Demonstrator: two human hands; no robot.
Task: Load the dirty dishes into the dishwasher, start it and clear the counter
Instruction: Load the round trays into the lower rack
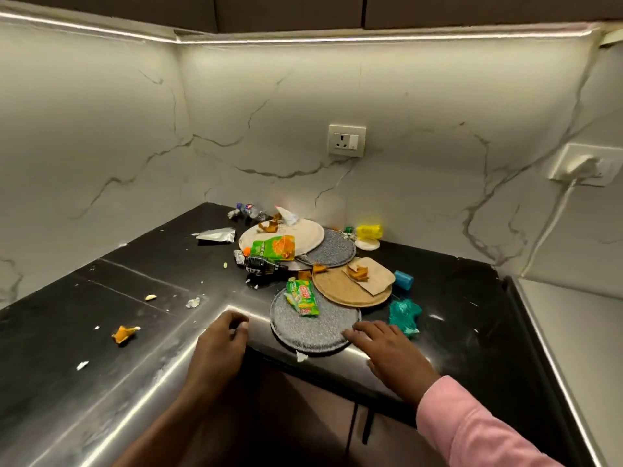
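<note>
Your dirty plates sit in a messy pile in the corner of the shiny black bench (pixel 101 382), close to the white marble wall.

The nearest one is a round grey speckled plate (pixel 313 328). It hangs a little over the inner edge of the bench. A green and yellow wrapper (pixel 302 297) lies on it; the writing on it is too small to read.

Just behind it, and overlapping its rim, is a brown plate (pixel 340 284) with a tan sheet of paper and orange food scraps on top. Farther back is a second grey plate (pixel 332 248), partly under a big cream plate (pixel 303 232). The cream plate has orange scraps, a crumpled white bit and a green snack packet (pixel 277 247) on it.

A dark bottle (pixel 261 265) lies on its side beside the cream plate. You can read "FIZZ" in white letters on its label.

Your left hand (pixel 220 345) rests at the inner corner of the bench with its fingers curled in; it holds nothing you can see. Your right hand (pixel 391 352), with a pink sleeve, is flat and spread, fingertips touching the near rim of the grey speckled plate.

Crumbs, a silver foil piece (pixel 215 234) and a green net scrubber (pixel 404 315) lie around.
</note>
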